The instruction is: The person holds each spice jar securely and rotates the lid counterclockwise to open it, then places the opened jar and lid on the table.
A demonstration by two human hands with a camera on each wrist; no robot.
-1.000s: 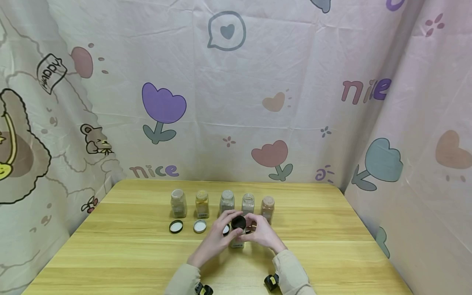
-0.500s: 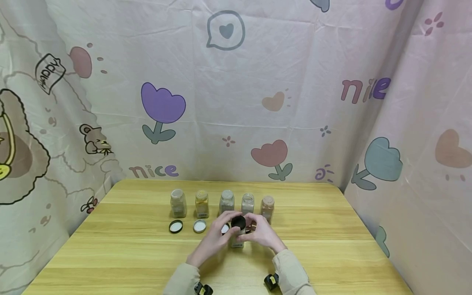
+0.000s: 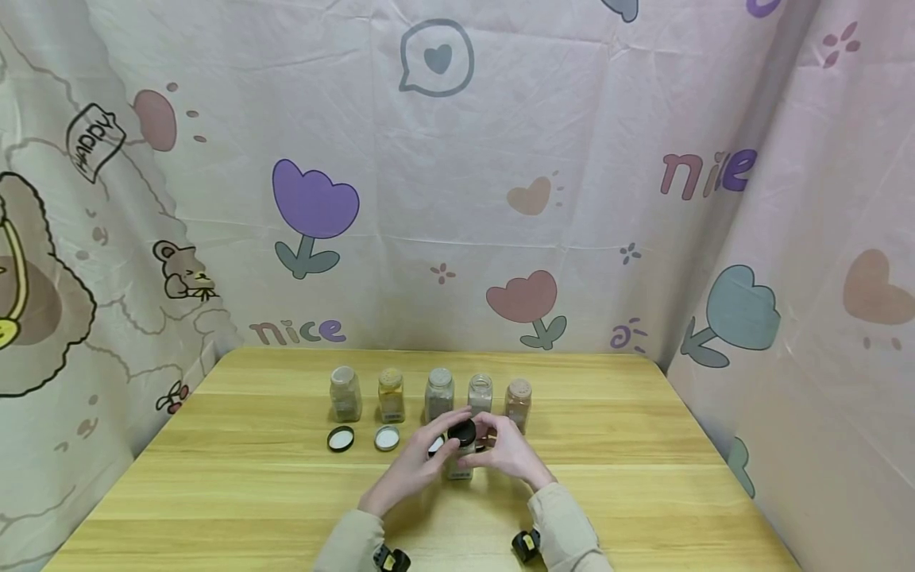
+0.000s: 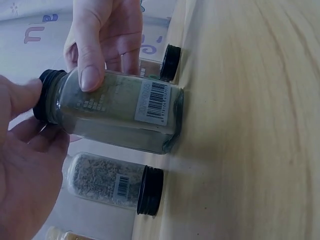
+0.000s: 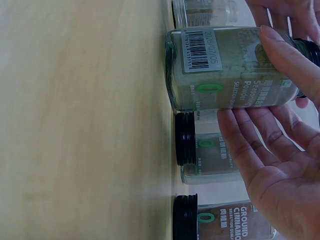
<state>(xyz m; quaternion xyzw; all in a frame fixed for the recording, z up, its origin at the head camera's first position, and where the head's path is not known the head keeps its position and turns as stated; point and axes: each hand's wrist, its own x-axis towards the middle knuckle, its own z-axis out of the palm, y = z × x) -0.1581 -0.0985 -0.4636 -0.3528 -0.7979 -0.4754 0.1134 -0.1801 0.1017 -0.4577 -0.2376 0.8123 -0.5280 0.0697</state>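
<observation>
A glass seasoning jar (image 5: pixel 235 75) with pale greenish powder and a barcode label stands upright on the wooden table, in front of a row of jars. My right hand (image 3: pixel 506 451) holds its glass body, thumb on one side and fingers on the other. With thumb and fingers, my left hand (image 3: pixel 422 461) grips the black lid (image 3: pixel 462 431) at the jar's mouth. The wrist views show the lid sitting on the neck; how tightly it is screwed cannot be told. Part of the jar is hidden behind the fingers in the head view.
Behind stand several lidless jars, among them a yellow one (image 3: pixel 391 396) and a reddish-brown one (image 3: pixel 518 403). In front of them lie loose lids, including a black-rimmed lid (image 3: pixel 341 439) and a silvery lid (image 3: pixel 387 438). A printed curtain (image 3: pixel 429 199) hangs beyond the table.
The lid's visible top has shifted slightly in angle under the left fingers. The right hand and the jar stay in place.
</observation>
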